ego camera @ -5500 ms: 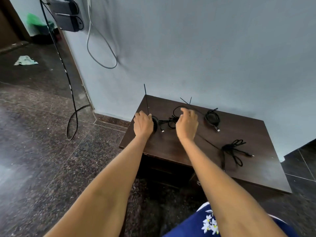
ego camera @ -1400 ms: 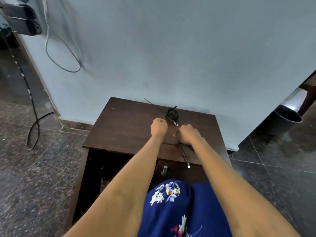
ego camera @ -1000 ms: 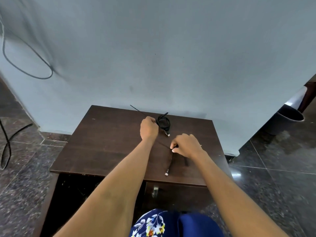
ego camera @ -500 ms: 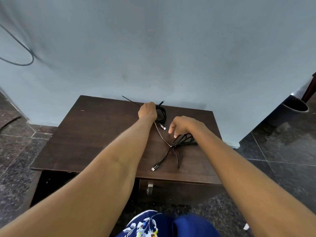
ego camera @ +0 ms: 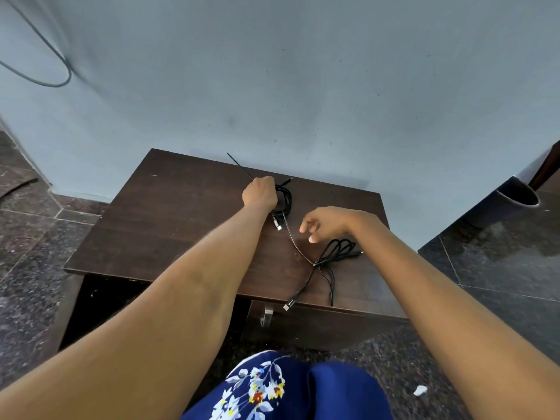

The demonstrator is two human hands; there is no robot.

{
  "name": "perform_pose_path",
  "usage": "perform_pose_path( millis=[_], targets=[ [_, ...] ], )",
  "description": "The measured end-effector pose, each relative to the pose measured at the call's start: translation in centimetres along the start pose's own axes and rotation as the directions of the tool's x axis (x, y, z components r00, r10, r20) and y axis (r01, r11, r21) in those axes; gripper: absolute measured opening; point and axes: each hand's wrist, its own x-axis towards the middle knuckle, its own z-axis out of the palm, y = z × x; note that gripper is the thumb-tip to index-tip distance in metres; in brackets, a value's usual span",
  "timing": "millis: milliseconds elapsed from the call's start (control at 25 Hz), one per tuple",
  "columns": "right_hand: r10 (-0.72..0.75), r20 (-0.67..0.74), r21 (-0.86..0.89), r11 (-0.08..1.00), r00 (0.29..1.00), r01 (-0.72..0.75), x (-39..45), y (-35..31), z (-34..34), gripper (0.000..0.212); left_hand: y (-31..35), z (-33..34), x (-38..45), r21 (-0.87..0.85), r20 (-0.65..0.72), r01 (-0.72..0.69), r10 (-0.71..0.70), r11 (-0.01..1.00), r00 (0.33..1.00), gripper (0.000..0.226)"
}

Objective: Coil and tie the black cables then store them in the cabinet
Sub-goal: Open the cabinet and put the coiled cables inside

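The left hand (ego camera: 260,193) grasps the far coiled cable (ego camera: 285,197); the right hand (ego camera: 325,221) hangs released. The near bundle (ego camera: 336,253) looks light, floppy; take its tied middle.

No text, label, brand, number or sign can be read anywhere in this view. The plug (ego camera: 290,305) of the black cable, lying toward the person from the right hand (ego camera: 325,221), carries a pale marking that is too small to make out.
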Motion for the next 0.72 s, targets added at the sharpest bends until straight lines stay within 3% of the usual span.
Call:
perform_pose_path(
  millis=[120, 240, 320, 400, 560, 720],
  targets=[
    [-0.028, 0.039, -0.049, 0.998, 0.999, 0.03, -1.3, 0.2, -0.4, 0.048, -1.0, -0.7, -1.1, -0.02, 0.025, 0.041, -0.041, 0.999, 0.999, 0.025],
    [0.016, 0.072, -0.362, 0.932, 0.997, 0.011, -2.7, -0.6, 0.4, 0.068, -2.0, -1.4, -2.9, -0.037, 0.037, 0.058, -0.056, 0.998, 0.998, 0.02],
    [-0.034, 0.024, -0.512, 0.858, 0.999, 0.041, -3.0, -1.0, 2.2, 0.057, -2.5, -1.5, -4.2, -0.044, 0.037, 0.056, -0.055, 0.997, 0.998, 0.018],
    [-0.094, -0.078, -0.552, 0.833, 0.992, 0.036, -3.0, -1.2, 3.9, 0.037, -3.1, -1.7, -5.4, -0.059, 0.04, 0.065, -0.062, 0.996, 0.997, 0.017],
    [-0.071, -0.273, -0.366, 0.93, 0.959, -0.035, -3.9, -1.9, 5.0, 0.021, -6.1, -2.8, -7.8, -0.163, 0.03, 0.112, -0.108, 0.98, 0.994, 0.015],
    [-0.02, -0.357, 0.065, 0.997, 0.934, 0.046, -5.7, -4.2, 4.6, 0.005, -9.7, -5.2, -10.9, -0.328, 0.048, 0.084, -0.072, 0.941, 0.996, 0.01]
  ],
)
